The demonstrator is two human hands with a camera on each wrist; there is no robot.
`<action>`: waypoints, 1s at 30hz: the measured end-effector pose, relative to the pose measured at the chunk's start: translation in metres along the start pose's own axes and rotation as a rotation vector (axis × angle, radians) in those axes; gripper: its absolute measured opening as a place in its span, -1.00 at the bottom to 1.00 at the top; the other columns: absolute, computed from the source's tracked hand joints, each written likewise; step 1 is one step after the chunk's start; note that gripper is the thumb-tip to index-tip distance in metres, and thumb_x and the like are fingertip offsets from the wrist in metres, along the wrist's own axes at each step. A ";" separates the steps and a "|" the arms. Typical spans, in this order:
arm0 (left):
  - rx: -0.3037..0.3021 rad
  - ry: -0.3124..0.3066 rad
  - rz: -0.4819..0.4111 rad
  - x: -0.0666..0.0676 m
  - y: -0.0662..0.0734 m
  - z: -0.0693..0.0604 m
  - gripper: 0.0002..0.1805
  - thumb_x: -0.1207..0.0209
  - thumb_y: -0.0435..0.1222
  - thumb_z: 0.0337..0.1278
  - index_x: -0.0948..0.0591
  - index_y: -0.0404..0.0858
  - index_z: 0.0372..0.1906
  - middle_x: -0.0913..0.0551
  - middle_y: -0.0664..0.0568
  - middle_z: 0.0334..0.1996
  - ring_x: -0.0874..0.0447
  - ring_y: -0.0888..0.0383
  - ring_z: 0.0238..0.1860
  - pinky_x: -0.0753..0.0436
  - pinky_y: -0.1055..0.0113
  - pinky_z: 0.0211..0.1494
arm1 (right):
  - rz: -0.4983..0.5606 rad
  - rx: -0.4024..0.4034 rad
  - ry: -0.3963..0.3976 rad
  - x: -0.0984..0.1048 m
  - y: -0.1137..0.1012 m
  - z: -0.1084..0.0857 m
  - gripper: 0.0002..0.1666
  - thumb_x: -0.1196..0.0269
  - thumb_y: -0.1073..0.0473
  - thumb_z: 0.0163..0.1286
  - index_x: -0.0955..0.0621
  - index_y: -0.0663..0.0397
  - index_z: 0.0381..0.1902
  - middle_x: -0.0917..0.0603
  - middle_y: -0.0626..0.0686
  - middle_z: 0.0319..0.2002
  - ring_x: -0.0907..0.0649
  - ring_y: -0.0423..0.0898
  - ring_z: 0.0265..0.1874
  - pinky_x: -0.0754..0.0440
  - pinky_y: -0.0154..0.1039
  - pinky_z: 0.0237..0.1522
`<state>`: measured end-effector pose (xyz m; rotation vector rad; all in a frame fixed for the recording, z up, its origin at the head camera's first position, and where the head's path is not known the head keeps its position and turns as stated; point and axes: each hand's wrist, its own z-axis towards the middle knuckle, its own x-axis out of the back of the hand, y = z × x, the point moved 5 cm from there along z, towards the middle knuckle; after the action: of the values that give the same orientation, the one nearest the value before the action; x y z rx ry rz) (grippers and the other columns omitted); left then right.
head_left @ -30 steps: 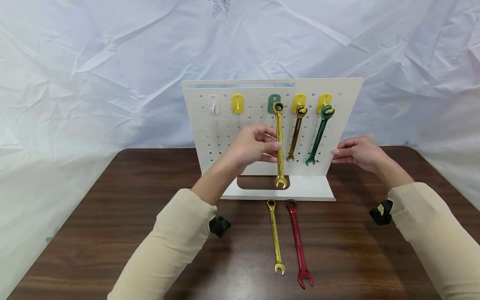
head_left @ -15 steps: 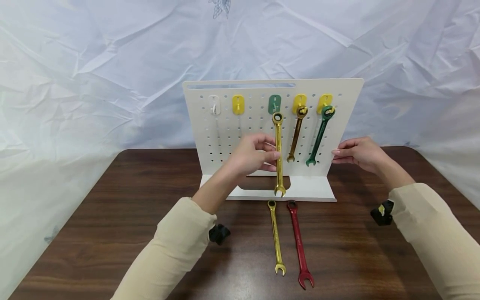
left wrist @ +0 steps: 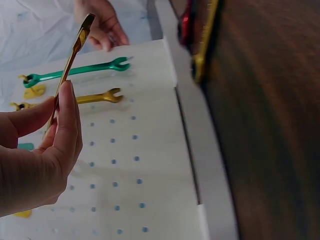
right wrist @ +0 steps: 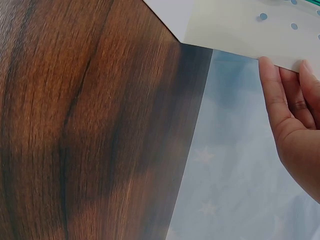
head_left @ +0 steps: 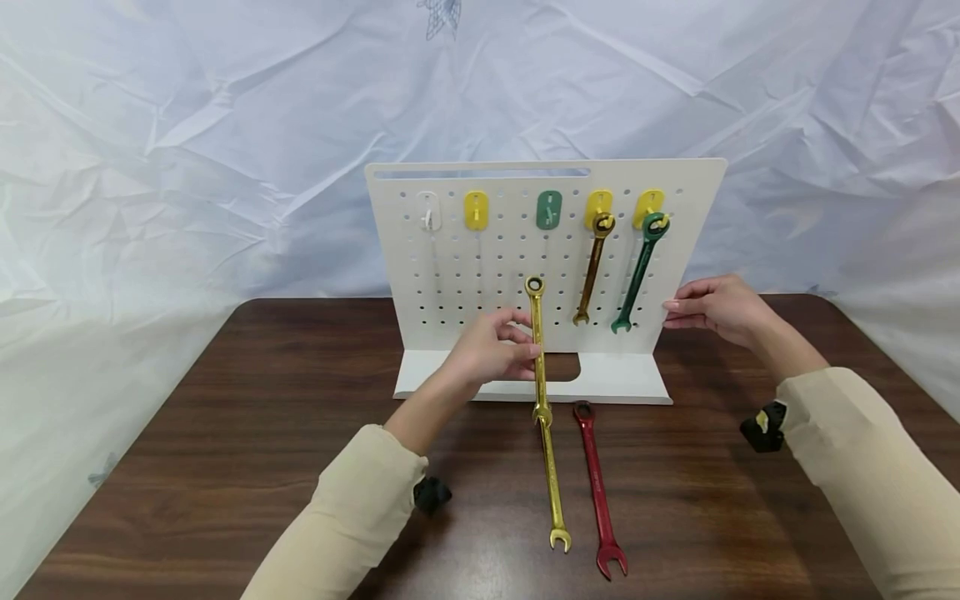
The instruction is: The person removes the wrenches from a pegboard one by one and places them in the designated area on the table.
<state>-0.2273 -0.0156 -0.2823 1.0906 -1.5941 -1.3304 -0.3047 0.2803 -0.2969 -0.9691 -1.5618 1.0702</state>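
Observation:
In the head view, my left hand pinches a gold combination wrench by its shank in front of the white pegboard. The held wrench stands ring end up, clear of the hooks. Its open end overlaps a second, smaller gold wrench lying on the table. Beside that lies a red wrench. My right hand holds the pegboard's right edge; in the right wrist view its fingertips meet that edge. The left wrist view shows thumb and fingers round the gold shank.
A bronze wrench and a green wrench hang from yellow hooks at the right. A green hook, a yellow hook and a white hook bear nothing. The board's base rests on the brown table.
My left hand has lowered the gold wrench from near the green hook, moving down and slightly left toward the table. The right hand has stayed at the board's edge.

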 end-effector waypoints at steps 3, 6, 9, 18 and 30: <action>0.000 -0.004 0.000 0.001 -0.010 0.000 -0.70 -0.09 -0.61 0.08 -0.41 -0.43 -0.05 -0.51 -0.10 -0.45 -0.56 0.15 -0.56 -0.71 0.25 -0.36 | -0.007 0.000 0.003 0.000 0.000 0.000 -0.89 -0.18 0.31 0.29 -0.63 0.25 -0.30 -0.65 0.02 -0.35 -0.68 -0.02 -0.33 -0.67 -0.12 -0.20; 0.006 -0.009 -0.008 0.001 -0.019 -0.001 -0.71 -0.08 -0.62 0.07 -0.40 -0.44 -0.07 -0.51 -0.09 -0.47 -0.55 0.15 -0.56 -0.71 0.22 -0.35 | -0.011 -0.005 0.010 0.000 0.000 -0.001 -0.89 -0.17 0.32 0.29 -0.63 0.25 -0.30 -0.65 0.03 -0.35 -0.68 -0.01 -0.33 -0.67 -0.12 -0.20; 0.013 -0.017 -0.021 0.002 -0.028 -0.001 -0.73 -0.07 -0.64 0.06 -0.39 -0.44 -0.10 -0.49 -0.07 -0.49 -0.54 0.15 -0.55 -0.71 0.19 -0.34 | -0.009 -0.007 0.003 0.000 0.000 -0.001 -0.89 -0.18 0.31 0.28 -0.63 0.25 -0.31 -0.65 0.02 -0.35 -0.68 -0.02 -0.33 -0.67 -0.13 -0.20; 0.041 -0.021 -0.011 0.005 -0.044 -0.006 -0.75 -0.06 -0.64 0.08 -0.39 -0.47 -0.11 -0.51 -0.12 -0.45 -0.55 0.13 -0.52 -0.71 0.20 -0.35 | -0.009 -0.014 0.003 0.000 0.000 -0.002 -0.90 -0.17 0.32 0.29 -0.63 0.24 -0.32 -0.65 0.02 -0.36 -0.68 -0.02 -0.33 -0.68 -0.14 -0.21; 0.092 -0.040 -0.016 0.009 -0.059 -0.009 -0.77 -0.07 -0.61 0.10 -0.39 -0.46 -0.12 -0.50 -0.11 -0.43 -0.55 0.08 -0.52 -0.71 0.20 -0.34 | -0.001 -0.026 0.010 0.000 0.000 0.000 -0.91 -0.20 0.31 0.27 -0.65 0.18 -0.34 -0.65 0.01 -0.36 -0.68 -0.02 -0.34 -0.68 -0.14 -0.21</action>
<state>-0.2144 -0.0324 -0.3387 1.1400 -1.6933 -1.3078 -0.3049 0.2807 -0.2971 -0.9900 -1.5713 1.0445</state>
